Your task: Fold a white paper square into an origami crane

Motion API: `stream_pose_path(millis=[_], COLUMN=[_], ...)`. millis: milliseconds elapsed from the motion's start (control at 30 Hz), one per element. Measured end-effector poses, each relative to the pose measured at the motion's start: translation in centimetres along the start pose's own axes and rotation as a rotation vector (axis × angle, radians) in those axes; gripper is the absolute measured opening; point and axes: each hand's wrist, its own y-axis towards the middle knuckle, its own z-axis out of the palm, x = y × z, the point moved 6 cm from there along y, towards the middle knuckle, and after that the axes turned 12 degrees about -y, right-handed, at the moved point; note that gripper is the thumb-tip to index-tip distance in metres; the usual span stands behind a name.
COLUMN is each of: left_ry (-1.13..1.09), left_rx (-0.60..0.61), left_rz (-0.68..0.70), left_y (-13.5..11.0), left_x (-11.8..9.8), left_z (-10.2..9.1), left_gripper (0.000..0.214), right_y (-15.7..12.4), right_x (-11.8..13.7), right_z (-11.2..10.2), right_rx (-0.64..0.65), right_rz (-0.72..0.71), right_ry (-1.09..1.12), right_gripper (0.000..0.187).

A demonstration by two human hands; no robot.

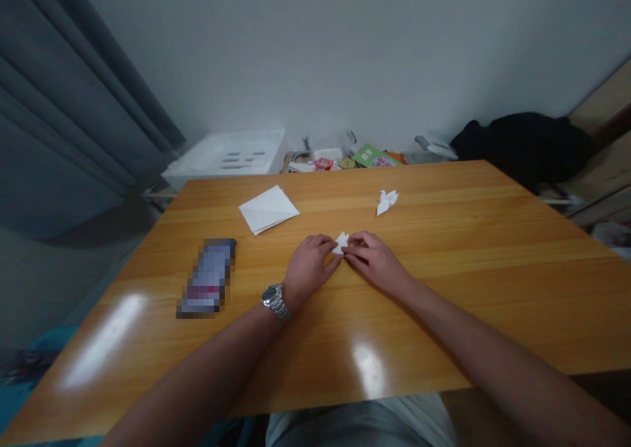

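Between my two hands, at the middle of the wooden table (315, 368), is a small piece of folded white paper (340, 243). My left hand (310, 266) pinches it from the left side; a metal wristwatch (276, 300) is on that wrist. From the right, the thumb and fingers of my right hand (373, 259) close on the same paper. The fingers cover part of its folds. Farther back and a little right lies a folded paper crane (387, 202), touched by neither hand.
A stack of white paper sheets (269, 209) lies at the back left. Nearer on the left is a blurred-out phone (207, 278). Beyond the far edge are a white plastic tray (241, 154), a green booklet (374, 157) and a black cloth item (522, 144). A grey curtain (73, 92) hangs at left.
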Motion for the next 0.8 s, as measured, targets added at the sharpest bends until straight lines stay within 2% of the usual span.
stream_pose_path(millis=[267, 533, 800], left_ry=[0.010, -0.059, -0.085], left_rx=[-0.002, 0.043, 0.037], left_rz=[-0.023, 0.029, 0.003], left_y=[-0.1, -0.1, -0.2], left_x=[0.4, 0.5, 0.6], left_z=[0.2, 0.5, 0.5], left_gripper=[0.023, 0.024, 0.023], right_y=[0.1, 0.3, 0.3], right_x=[0.5, -1.6, -1.8], right_z=[-0.7, -0.4, -0.3], right_rx=[0.011, 0.055, 0.122], right_rz=[-0.054, 0.108, 0.103], right_ry=[-0.046, 0.009, 0.044], right_gripper=[0.016, 0.014, 0.014])
